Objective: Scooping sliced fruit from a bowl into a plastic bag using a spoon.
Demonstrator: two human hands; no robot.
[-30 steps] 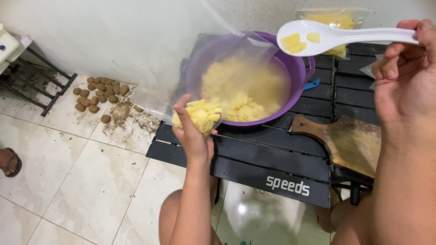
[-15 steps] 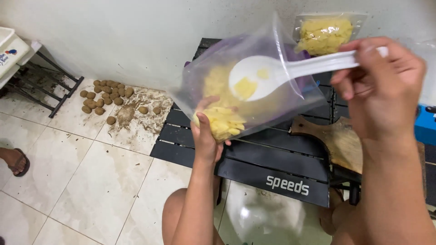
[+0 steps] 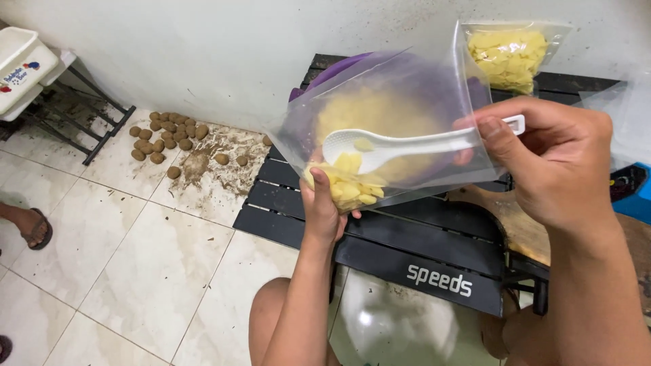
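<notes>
My left hand [image 3: 324, 209] holds a clear plastic bag [image 3: 400, 115] from below, cupping the yellow potato pieces [image 3: 346, 183] at its bottom. My right hand [image 3: 549, 159] grips the handle of a white plastic spoon [image 3: 400, 146] whose bowl is inside the bag, just above the pieces. Behind the bag, mostly hidden, stands a purple bowl [image 3: 325, 74] of the same yellow pieces on a low black slatted table [image 3: 413, 254].
A filled clear bag of yellow pieces [image 3: 508, 57] stands at the table's back. A wooden board [image 3: 519, 227] lies at the right. Brown round tubers [image 3: 166, 135] and soil lie on the tiled floor. Another person's sandalled foot [image 3: 30, 227] is at the left.
The spoon has gone from above the bowl down into the bag, and my left hand has lifted the bag up in front of the bowl.
</notes>
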